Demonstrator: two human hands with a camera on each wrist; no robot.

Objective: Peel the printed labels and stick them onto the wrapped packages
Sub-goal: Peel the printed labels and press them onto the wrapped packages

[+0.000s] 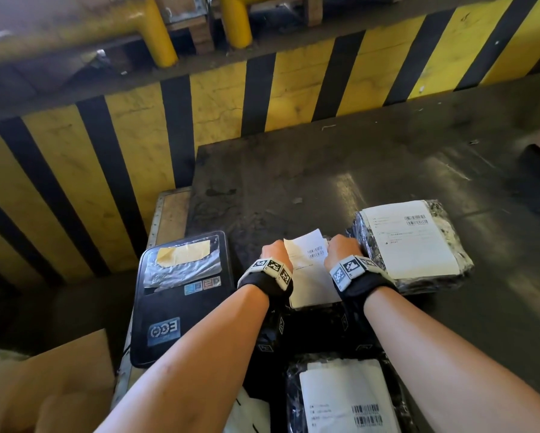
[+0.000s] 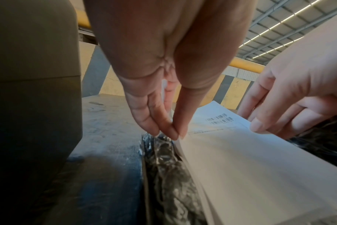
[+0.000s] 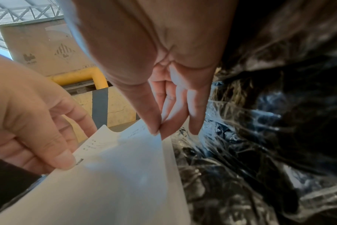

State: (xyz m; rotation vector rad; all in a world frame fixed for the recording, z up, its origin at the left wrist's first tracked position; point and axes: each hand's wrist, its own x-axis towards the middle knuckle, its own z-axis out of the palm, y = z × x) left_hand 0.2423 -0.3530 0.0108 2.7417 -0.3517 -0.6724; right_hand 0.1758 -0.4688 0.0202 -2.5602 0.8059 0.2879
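A white printed label [image 1: 309, 267] with barcodes is held between both hands over a black film-wrapped package [image 1: 312, 326]. My left hand [image 1: 273, 250] pinches its left edge between thumb and fingers [image 2: 178, 136]. My right hand [image 1: 340, 246] pinches its right edge between thumb and forefinger [image 3: 159, 133]. In the right wrist view a plain white layer [image 3: 125, 175] stands in front of the printed sheet [image 3: 98, 144]. To the right lies a wrapped package [image 1: 450, 232] with a label stuck on it. Another labelled package [image 1: 346, 398] lies close to me.
A black flat case [image 1: 181, 307] with yellow tape and stickers sits left of my hands. The dark worn table [image 1: 325, 167] stretches away behind the packages. A yellow and black striped barrier [image 1: 131, 135] runs along the far and left side. Brown cardboard [image 1: 59, 389] lies at lower left.
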